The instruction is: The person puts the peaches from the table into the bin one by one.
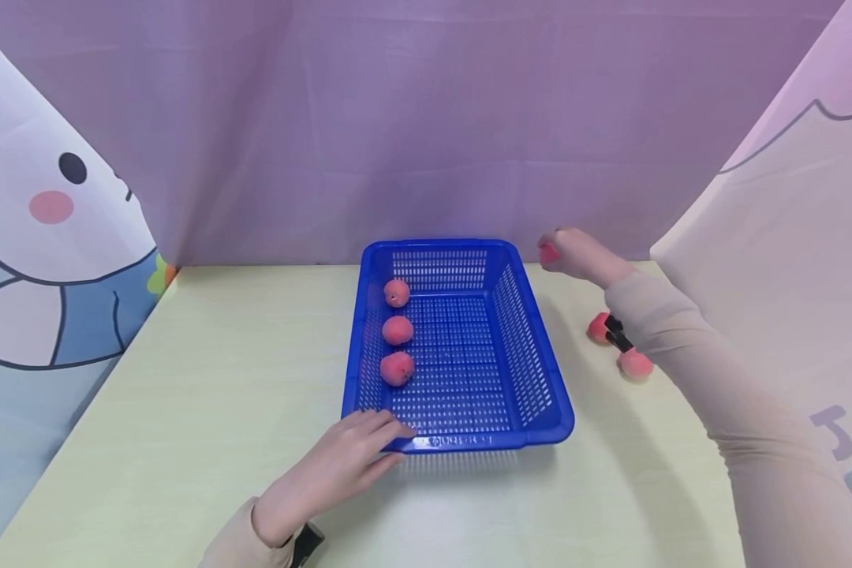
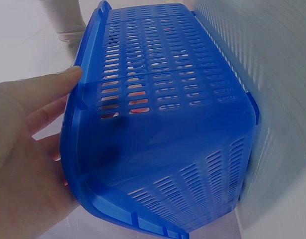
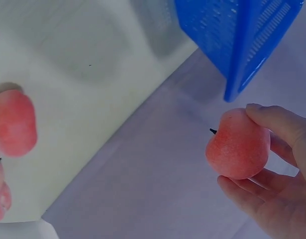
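Basket (image 1: 532, 347): three peaches (image 1: 397, 330) in. Right hand (image 1: 575, 254) fingers grasp a fourth; seemingly two remain on tabletop (image 1: 184, 394). Left hand (image 1: 348, 461), fingers released, steadies rim.

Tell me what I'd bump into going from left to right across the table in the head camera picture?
Left hand touching the basket's near corner → row of three pink toy peaches → blue slotted plastic basket → right hand pinching a pink toy peach → two more pink peaches on the table.

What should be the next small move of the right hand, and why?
Probably carry the peach left over the blue basket and lower it in. The right hand holds it beside the far right corner; three peaches already lie inside, and the left hand steadies the near rim.
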A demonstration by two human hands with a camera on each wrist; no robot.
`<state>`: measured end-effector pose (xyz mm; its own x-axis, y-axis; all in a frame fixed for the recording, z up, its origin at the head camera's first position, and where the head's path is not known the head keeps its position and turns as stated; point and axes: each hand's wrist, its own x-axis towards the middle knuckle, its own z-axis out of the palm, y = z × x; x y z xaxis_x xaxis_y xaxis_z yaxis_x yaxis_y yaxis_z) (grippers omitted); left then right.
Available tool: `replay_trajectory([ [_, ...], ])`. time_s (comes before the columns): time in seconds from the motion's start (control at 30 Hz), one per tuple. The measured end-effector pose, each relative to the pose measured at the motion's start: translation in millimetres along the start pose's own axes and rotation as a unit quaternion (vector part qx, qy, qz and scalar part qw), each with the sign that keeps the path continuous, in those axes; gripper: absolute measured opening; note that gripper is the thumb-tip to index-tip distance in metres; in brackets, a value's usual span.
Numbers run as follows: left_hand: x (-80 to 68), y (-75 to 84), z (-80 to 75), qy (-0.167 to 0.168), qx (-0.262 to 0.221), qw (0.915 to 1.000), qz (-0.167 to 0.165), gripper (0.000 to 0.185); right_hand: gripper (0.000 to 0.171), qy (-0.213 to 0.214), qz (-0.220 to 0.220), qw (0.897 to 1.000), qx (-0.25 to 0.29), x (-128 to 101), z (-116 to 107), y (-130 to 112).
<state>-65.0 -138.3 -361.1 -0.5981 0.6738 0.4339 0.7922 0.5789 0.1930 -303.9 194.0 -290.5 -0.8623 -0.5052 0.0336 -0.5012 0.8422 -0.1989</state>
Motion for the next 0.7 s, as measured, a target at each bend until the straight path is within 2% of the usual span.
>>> replay_trajectory([
  [0.27, -0.5, -0.9, 0.1, -0.002, 0.004, 1.0000, 0.001, 0.021, 0.031, -0.005, -0.001, 1.000, -0.020, 7, -5, -18],
  [0.7, -1.1, -0.6, -0.9, -0.010, 0.003, 0.9999, -0.011, 0.022, 0.030, 0.013, -0.062, 0.998, -0.029, 14, -3, -47],
])
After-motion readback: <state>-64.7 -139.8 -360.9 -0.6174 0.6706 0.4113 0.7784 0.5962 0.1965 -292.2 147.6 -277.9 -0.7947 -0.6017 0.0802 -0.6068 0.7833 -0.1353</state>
